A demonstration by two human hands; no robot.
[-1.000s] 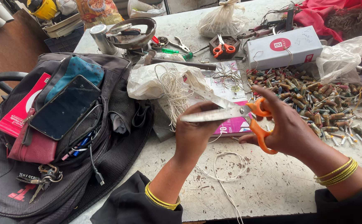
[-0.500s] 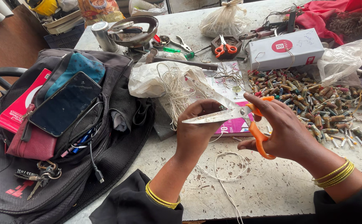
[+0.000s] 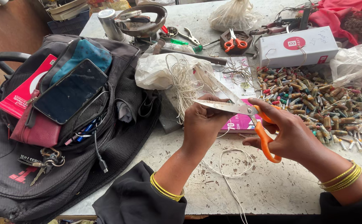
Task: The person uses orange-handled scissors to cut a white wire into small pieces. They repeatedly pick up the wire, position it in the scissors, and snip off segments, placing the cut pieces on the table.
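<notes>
— What is the person working on right now?

— The right hand (image 3: 290, 135) is gripping a pair of large orange-handled steel scissors (image 3: 247, 120), fingers threaded through the loops, and the blades are standing parted in a wide V. The left hand (image 3: 201, 124) is curling shut just under the lower blade; its grip is clenched, and it looks to be pinching a piece of thin pale wire (image 3: 230, 168), though I cannot tell exactly where the strand is sitting between the fingers.

— Is the cut made?

— I judge it is not: the blades are gaping, not meeting. Loose loops of that wire are lying on the scuffed white counter (image 3: 272, 191) just below both hands and trailing toward the near edge.

— How much of the work seems finished?

— To my eye, a good share. A wide spread of small coloured cylindrical parts with wire legs (image 3: 322, 103) is covering the counter to the right, near the scissors. A tangled hank of pale wire (image 3: 183, 83) is resting on a crumpled white plastic bag (image 3: 154, 72) beyond the left hand, so plenty of wire seems to be left.

— Anything else close by?

— A black backpack (image 3: 118, 137) is lying at the left, carrying a dark phone (image 3: 71, 91). A white cardboard box (image 3: 299, 47) and a second, small pair of orange scissors (image 3: 234, 41) are sitting further back.
</notes>
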